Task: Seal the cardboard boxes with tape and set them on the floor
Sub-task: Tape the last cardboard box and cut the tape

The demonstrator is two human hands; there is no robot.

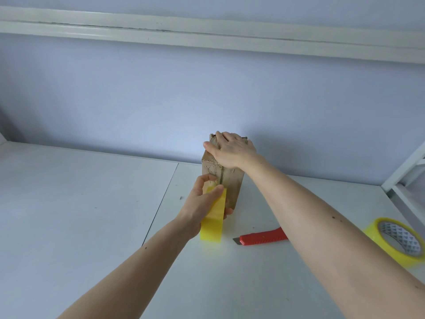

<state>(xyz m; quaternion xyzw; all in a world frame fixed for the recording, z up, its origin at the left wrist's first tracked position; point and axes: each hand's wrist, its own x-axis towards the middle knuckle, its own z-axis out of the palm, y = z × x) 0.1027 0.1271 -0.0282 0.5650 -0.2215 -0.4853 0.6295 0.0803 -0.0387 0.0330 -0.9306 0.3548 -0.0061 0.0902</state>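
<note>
A small cardboard box [226, 180] stands upright on the white table [92, 203], toward the far side near the wall. The right hand [232, 149] lies flat on its top with fingers straight, while the left hand [204, 203] pinches a yellow strip of tape [212, 224] against the box's near face. A red box cutter [262, 237] lies near right of the strip, and a tape roll [397, 240] sits at the far right edge.

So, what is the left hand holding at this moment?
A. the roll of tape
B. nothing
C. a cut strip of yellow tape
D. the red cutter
C: the left hand pinches a loose strip of yellow tape against the cardboard box, while the red cutter and the tape roll lie on the table.
</note>
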